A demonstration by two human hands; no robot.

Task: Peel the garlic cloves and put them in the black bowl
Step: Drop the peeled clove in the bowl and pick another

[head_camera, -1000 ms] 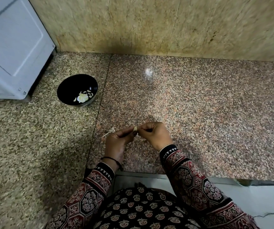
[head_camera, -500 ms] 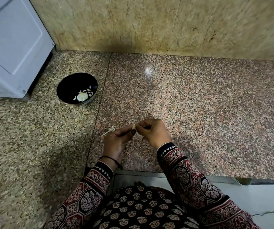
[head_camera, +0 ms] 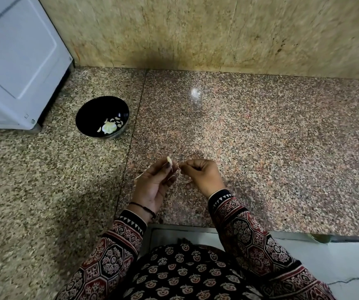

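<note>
We see the left hand [head_camera: 154, 182] pinching a small pale garlic clove [head_camera: 169, 160] between thumb and fingertips. The clove's tip sticks up clear of the fingers. A thin pale strip of papery skin [head_camera: 140, 175] juts out of the same hand toward eight o'clock. Just beside it at three o'clock, apart from it, is the right hand [head_camera: 202, 176]. Its fingers are curled in and its thumb and forefinger tips are together (whether a shred of skin lies between them we cannot tell).

Both hands hover over the speckled pinkish-brown granite counter [head_camera: 261, 148]. The round glossy black bowl [head_camera: 83, 126] stands on the counter well off at ten o'clock from the hands. It holds several peeled cloves [head_camera: 118, 121] and a larger pale piece [head_camera: 108, 127]. Beyond the bowl, again at ten o'clock, stands a white boxy appliance [head_camera: 11, 61], against the beige stone wall [head_camera: 196, 29] at twelve.
</note>
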